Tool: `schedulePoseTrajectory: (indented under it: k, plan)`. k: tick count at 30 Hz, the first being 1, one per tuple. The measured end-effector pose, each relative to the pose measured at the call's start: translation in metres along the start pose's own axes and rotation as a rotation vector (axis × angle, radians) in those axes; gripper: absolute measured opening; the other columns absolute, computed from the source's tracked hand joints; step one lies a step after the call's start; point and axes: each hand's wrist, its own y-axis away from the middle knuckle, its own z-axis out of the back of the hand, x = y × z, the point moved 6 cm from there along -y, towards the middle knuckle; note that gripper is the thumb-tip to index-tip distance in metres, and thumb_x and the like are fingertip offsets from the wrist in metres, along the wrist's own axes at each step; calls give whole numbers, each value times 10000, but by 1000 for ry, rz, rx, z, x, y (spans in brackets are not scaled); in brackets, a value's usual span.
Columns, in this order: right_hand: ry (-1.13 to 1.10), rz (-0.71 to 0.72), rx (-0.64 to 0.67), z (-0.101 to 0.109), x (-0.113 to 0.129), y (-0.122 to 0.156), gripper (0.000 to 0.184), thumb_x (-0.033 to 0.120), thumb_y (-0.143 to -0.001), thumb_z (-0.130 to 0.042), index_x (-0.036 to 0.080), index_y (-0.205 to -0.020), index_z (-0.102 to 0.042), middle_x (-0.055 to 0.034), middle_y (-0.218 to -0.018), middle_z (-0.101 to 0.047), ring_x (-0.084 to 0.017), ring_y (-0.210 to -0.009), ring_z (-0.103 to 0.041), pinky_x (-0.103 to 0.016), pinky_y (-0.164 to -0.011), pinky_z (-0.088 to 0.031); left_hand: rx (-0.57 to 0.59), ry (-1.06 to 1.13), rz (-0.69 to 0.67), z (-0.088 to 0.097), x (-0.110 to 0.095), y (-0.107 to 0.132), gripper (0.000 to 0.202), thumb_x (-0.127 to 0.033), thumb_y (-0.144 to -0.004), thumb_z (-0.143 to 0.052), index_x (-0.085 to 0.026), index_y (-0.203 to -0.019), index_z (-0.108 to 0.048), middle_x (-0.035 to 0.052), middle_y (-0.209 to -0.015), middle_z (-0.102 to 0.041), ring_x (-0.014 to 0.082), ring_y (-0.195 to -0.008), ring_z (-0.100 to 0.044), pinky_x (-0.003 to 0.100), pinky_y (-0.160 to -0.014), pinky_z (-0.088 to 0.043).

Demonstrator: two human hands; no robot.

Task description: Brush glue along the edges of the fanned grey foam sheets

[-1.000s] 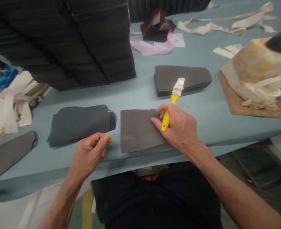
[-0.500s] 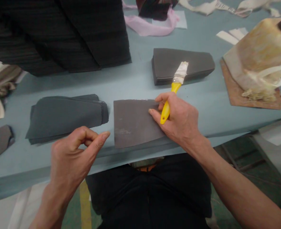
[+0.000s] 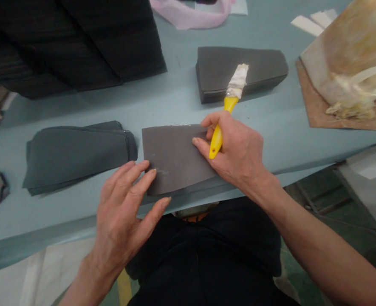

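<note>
A grey flat piece (image 3: 171,157) lies near the table's front edge, with a shiny wet line along its far edge and a pale smear at its left. My left hand (image 3: 127,204) is open, its fingers spread and the fingertips at the piece's left edge. In my right hand (image 3: 238,148) is a paintbrush (image 3: 218,136) with a yellow handle, its whitish, coated bristles pointing away from me. The thumb and fingers of that hand also rest on the right part of the grey piece. Left of it lies a loose pile of dark grey-green pieces (image 3: 76,157).
A neat stack of grey pieces (image 3: 241,70) stands behind the brush. At the right, a glue-smeared container (image 3: 343,55) sits on a brown board (image 3: 315,112). A tall black stack (image 3: 79,42) fills the back left. Pink cloth (image 3: 194,19) lies at the back.
My left hand has moved right to the grey piece and its curled fingers have spread open. My right hand keeps the brush. The whole view has shifted a little.
</note>
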Motion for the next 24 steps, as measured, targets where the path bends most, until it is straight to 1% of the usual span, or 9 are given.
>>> schedulePoseTrajectory:
  k: [3,6,10,16,19,22,23,24]
  plan:
    - [13,1,-10,0,1,0,284,363,-938,-716,226,-1183,-672,-28,-920,-788,-245,-860,-738,-349,-801,-516,-27,13,64,4,2,0,412,-279,-1002,-776,-212,-1395,-670,142,-1322,-747,304,-1226,-709,483,-1117,-571]
    - [26,10,-19,1,2,1,272,359,-946,-711,228,-1181,-672,-27,-923,-792,-241,-858,-738,-342,-796,-520,-39,52,99,5,2,-5,377,-286,-1010,-767,-237,-1376,-690,95,-1210,-743,264,-1114,-705,438,-1043,-572]
    - [30,17,-17,0,2,0,271,353,-949,-714,232,-1188,-669,-26,-915,-791,-239,-842,-732,-347,-791,-524,-29,79,131,2,5,-12,301,-264,-1030,-723,-250,-1330,-713,67,-1139,-725,241,-1064,-687,405,-1002,-553]
    - [22,12,-9,0,1,1,261,356,-969,-695,233,-1195,-652,-27,-927,-782,-238,-852,-737,-355,-805,-535,-4,49,81,-2,6,-13,263,-239,-1030,-727,-224,-1291,-707,59,-1120,-700,226,-1022,-656,380,-945,-530]
    - [20,11,3,0,1,1,262,359,-974,-687,235,-1201,-646,-32,-944,-785,-242,-862,-736,-362,-814,-537,-9,86,88,-2,5,-12,227,-229,-1023,-743,-239,-1246,-704,54,-1122,-699,225,-1028,-666,389,-959,-537]
    - [23,5,7,0,1,1,273,353,-968,-695,237,-1210,-646,-36,-962,-790,-247,-869,-738,-366,-813,-535,-10,136,118,-1,5,-11,119,-213,-1016,-755,-254,-1099,-681,43,-1115,-705,223,-1041,-679,397,-983,-535]
    - [25,2,7,0,1,1,281,350,-963,-702,236,-1214,-647,-36,-963,-791,-249,-869,-740,-366,-809,-534,-12,141,125,-1,5,-11,115,-213,-1016,-756,-257,-1078,-669,41,-1115,-707,224,-1048,-682,399,-993,-534]
    - [28,1,5,0,1,1,289,350,-958,-710,234,-1216,-650,-35,-961,-792,-251,-868,-741,-366,-804,-532,-15,135,126,-1,5,-11,121,-223,-1019,-755,-259,-1095,-667,43,-1124,-711,229,-1061,-685,401,-1003,-536]
